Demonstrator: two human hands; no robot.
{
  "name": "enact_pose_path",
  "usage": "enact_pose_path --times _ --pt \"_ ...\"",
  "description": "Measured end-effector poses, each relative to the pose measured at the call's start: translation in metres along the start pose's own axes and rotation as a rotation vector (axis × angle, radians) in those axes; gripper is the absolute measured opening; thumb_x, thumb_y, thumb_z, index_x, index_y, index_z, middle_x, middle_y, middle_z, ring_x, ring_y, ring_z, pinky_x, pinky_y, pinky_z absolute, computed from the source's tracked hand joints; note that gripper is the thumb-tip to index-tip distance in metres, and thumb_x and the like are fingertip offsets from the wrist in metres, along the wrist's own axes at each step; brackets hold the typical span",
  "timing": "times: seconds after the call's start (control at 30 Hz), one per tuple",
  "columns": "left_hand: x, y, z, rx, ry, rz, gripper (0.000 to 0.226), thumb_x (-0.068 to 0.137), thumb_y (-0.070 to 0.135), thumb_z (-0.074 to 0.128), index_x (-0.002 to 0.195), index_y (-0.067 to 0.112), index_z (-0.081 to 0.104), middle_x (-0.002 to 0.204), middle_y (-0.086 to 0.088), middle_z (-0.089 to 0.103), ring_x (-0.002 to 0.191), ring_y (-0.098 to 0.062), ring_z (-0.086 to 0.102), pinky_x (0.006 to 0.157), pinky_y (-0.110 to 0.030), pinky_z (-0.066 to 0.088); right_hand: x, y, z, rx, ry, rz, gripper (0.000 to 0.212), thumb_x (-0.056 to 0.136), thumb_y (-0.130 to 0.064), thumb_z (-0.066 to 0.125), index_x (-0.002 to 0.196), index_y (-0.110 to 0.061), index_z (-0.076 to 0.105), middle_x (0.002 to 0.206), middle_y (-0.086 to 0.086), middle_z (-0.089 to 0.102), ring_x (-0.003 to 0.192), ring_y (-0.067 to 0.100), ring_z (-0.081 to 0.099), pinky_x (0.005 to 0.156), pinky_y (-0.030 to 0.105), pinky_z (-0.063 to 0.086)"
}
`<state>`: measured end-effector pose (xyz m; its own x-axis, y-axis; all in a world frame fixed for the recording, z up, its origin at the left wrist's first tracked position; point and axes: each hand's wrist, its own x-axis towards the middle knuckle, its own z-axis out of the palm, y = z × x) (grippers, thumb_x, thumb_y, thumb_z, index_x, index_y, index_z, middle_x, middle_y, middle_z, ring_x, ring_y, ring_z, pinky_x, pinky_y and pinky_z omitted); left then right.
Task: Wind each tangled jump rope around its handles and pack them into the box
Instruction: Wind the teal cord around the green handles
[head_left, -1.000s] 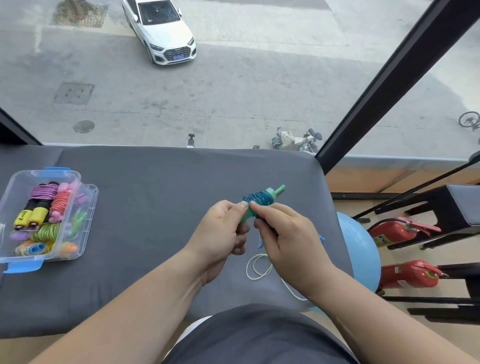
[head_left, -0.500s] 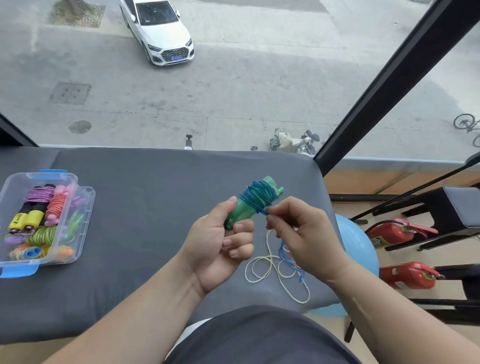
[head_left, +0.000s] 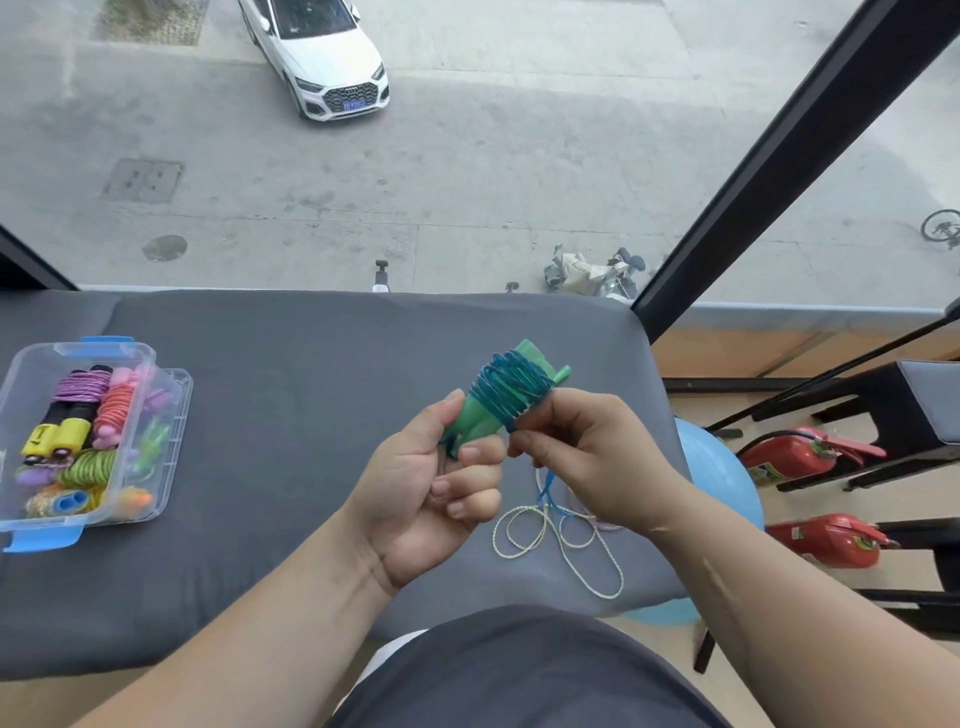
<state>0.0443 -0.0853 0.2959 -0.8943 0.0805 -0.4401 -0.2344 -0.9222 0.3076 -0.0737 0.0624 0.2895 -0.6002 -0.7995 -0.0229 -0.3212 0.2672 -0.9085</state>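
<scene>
Head view: a grey pad (head_left: 291, 426) fills the middle of the frame. At its left edge stands a clear box (head_left: 174, 452) with blue latches, and inside it lie wound ropes (head_left: 85, 415) in purple, orange, yellow and green, packed side by side. Beyond the pad, through glass, a white car (head_left: 322, 57) sits at the top of the frame. A black frame bar (head_left: 779, 156) slants across the upper right. At right, below pad level, are a blue ball (head_left: 722, 467) and two red extinguishers (head_left: 795, 457).

Both hands are raised over the pad at centre, forearms coming in from the bottom corners. The left hand (head_left: 431, 488) grips the lower end of the green handles (head_left: 467, 423), thumb along one side and fingers curled round the other. The right hand (head_left: 592, 457) pinches the blue rope (head_left: 511, 389) against the coil wound round the handles. A short blue tail hangs beneath it.

A pale loose cord (head_left: 500, 538) loops on the pad under the right wrist, which covers part of it. Whether it joins the blue rope is unclear. The box's near left corner is cut off.
</scene>
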Motion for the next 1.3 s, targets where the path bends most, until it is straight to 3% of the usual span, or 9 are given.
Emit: enact_pose_path --times 0.27,0.37,0.47,0.7,0.83,1.0,1.1,1.2,1.3 --pt "-0.012 0.011 -0.005 0.47 0.026 -0.08 0.022 0.092 0.035 0.054 0.076 0.021 0.058 0.065 -0.001 0.035 0.04 -0.006 0.021 0.041 -0.02 0.022 0.006 0.016 -0.035 -0.365 -0.18 0.008 0.008 0.089 -0.012 0.072 0.082 -0.015 0.072 0.068 0.0 0.063 0.063 0.003 0.05 0.062 0.025 0.044" --pt "-0.018 0.003 -0.011 0.657 -0.036 -0.169 0.031 0.098 0.036 0.056 0.071 0.024 0.049 0.065 -0.003 0.033 0.044 -0.01 0.017 0.043 -0.02 0.022 0.015 0.027 -0.055 -0.63 -0.254 0.025 0.006 0.09 -0.016 0.07 0.089 -0.017 0.075 0.079 -0.014 0.066 0.079 0.004 0.056 0.076 0.026 0.048" --pt "-0.019 -0.013 -0.017 0.798 -0.044 -0.17 0.026 0.096 0.035 0.055 0.075 0.023 0.047 0.067 -0.001 0.03 0.049 -0.012 0.016 0.045 -0.021 0.023 0.026 0.018 -0.074 -0.599 -0.272 0.195 0.012 0.096 -0.026 0.064 0.092 -0.025 0.075 0.086 -0.017 0.069 0.085 0.004 0.06 0.075 0.006 0.041" --pt "-0.015 -0.005 -0.029 0.458 -0.116 0.014 0.032 0.088 0.034 0.063 0.093 0.008 0.045 0.069 -0.003 0.034 0.045 -0.009 0.024 0.046 -0.021 0.031 0.035 0.033 -0.076 -0.497 -0.238 0.405 0.011 0.093 -0.028 0.07 0.085 -0.023 0.075 0.083 -0.002 0.072 0.073 0.01 0.059 0.067 0.019 0.044" --pt "-0.011 0.007 -0.042 0.812 -0.09 0.031 0.019 0.088 0.026 0.067 0.092 0.011 0.057 0.064 -0.002 0.038 0.049 -0.014 0.025 0.05 -0.023 0.028 0.037 0.038 -0.068 -0.451 -0.355 0.519 0.003 0.079 -0.015 0.079 0.081 -0.017 0.077 0.062 -0.004 0.057 0.05 0.004 0.043 0.045 0.013 0.033" --pt "-0.004 0.01 -0.054 1.608 -0.021 0.013 0.007 0.092 0.027 0.072 0.095 0.023 0.066 0.074 0.007 0.064 0.062 -0.008 0.051 0.06 -0.028 0.043 0.05 0.022 -0.064 -0.334 -0.428 0.532 0.011 0.075 -0.021 0.074 0.067 -0.013 0.071 0.067 0.009 0.045 0.066 0.023 0.036 0.056 0.033 0.035" --pt "0.005 0.004 -0.058 1.807 0.086 0.013 0.012 0.091 0.035 0.071 0.091 0.028 0.062 0.082 0.005 0.066 0.065 -0.007 0.053 0.063 -0.026 0.044 0.056 0.007 -0.049 -0.34 -0.371 0.456 0.016 0.085 -0.022 0.073 0.071 -0.014 0.072 0.065 0.008 0.045 0.063 0.022 0.039 0.058 0.034 0.038" --pt "0.016 0.002 -0.061 1.812 0.328 0.116 0.019 0.092 0.038 0.066 0.088 0.022 0.057 0.078 0.004 0.062 0.065 -0.013 0.052 0.06 -0.03 0.041 0.056 -0.013 -0.031 -0.28 -0.264 0.374 0.016 0.089 -0.021 0.07 0.076 -0.011 0.074 0.046 -0.01 0.043 0.045 0.007 0.037 0.048 0.019 0.033" --pt "0.023 0.009 -0.065 1.455 0.526 0.214 0.026 0.09 0.042 0.063 0.088 0.019 0.052 0.074 0.002 0.055 0.06 -0.016 0.045 0.058 -0.032 0.038 0.044 -0.025 -0.019 -0.252 -0.189 0.311 0.021 0.094 -0.019 0.06 0.08 -0.012 0.075 0.038 -0.012 0.037 0.037 0.006 0.035 0.04 0.016 0.024"
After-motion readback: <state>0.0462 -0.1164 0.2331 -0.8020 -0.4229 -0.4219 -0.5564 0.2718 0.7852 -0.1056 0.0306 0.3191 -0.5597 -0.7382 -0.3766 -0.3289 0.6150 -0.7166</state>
